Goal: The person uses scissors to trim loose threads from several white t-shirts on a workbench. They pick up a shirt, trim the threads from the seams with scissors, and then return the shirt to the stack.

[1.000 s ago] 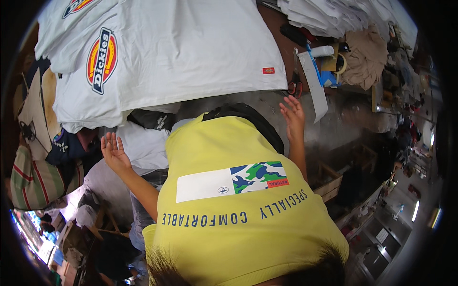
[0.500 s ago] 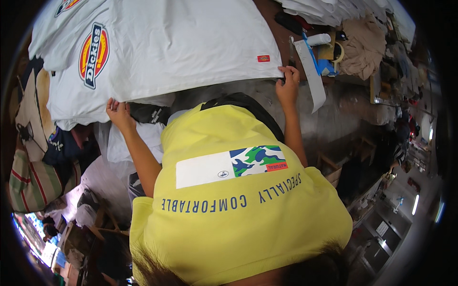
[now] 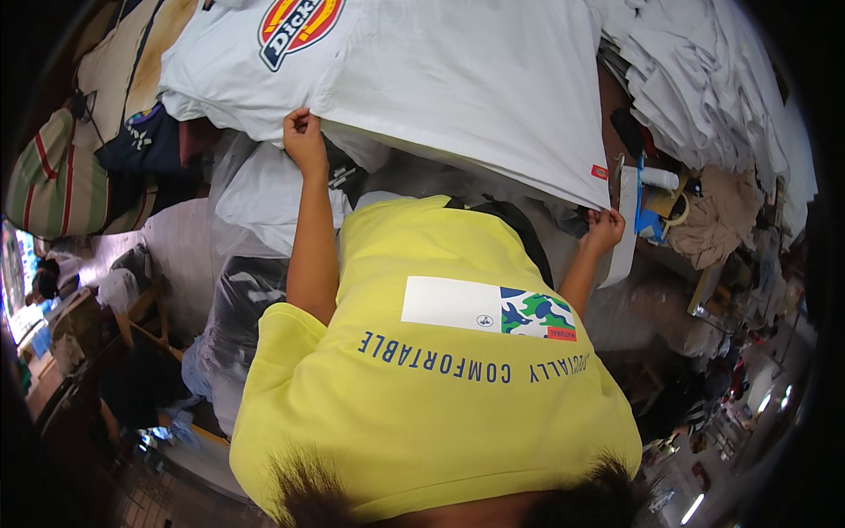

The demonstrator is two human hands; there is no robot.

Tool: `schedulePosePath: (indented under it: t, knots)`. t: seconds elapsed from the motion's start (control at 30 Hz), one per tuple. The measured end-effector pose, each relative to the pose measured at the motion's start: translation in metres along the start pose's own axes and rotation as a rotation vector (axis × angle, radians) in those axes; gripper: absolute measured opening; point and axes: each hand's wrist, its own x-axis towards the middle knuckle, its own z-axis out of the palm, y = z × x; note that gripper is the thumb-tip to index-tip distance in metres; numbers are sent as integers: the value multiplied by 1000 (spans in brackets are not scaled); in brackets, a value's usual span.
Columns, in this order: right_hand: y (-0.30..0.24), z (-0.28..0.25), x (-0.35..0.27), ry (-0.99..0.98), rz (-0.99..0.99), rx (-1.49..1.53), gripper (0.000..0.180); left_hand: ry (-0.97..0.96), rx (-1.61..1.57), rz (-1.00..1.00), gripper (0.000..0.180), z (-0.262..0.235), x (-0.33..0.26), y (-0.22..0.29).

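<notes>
A white T-shirt lies spread over the table, with a red, yellow and dark blue oval print on its left part. My left hand pinches its near edge, below and right of the print. At the right corner of the hem, just below a small red label, my right hand grips the fabric between thumb and fingers. Between the two hands the edge is drawn out nearly straight, slanting down to the right.
A pile of white garments rises at the far right. Nearer are a white roll, a tape roll and crumpled tan cloth. On the left hang a striped bag and dark cloth. White fabric lies below my left hand.
The whole view has swung, so the shirt and side objects sit further right. Both hands still grip the shirt's edge, which now slants down toward the right instead of up.
</notes>
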Motion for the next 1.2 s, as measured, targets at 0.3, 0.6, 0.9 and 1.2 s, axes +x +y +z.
schedulePosePath:
  t: [0.3,0.6,0.9,1.2]
  knots:
    - [3,3,0,-32,-111,-54,11,-44,251,101,18,3,-4,15]
    - [9,-7,-3,-51,-229,-112,12,-132,-158,-378,16,-1,-10,14]
    - [-27,-110,59,491,-554,-969,23,-156,-540,-717,20,2,-19,58]
    - [-19,-148,104,-126,206,-525,47,-295,-568,-667,23,17,-18,74]
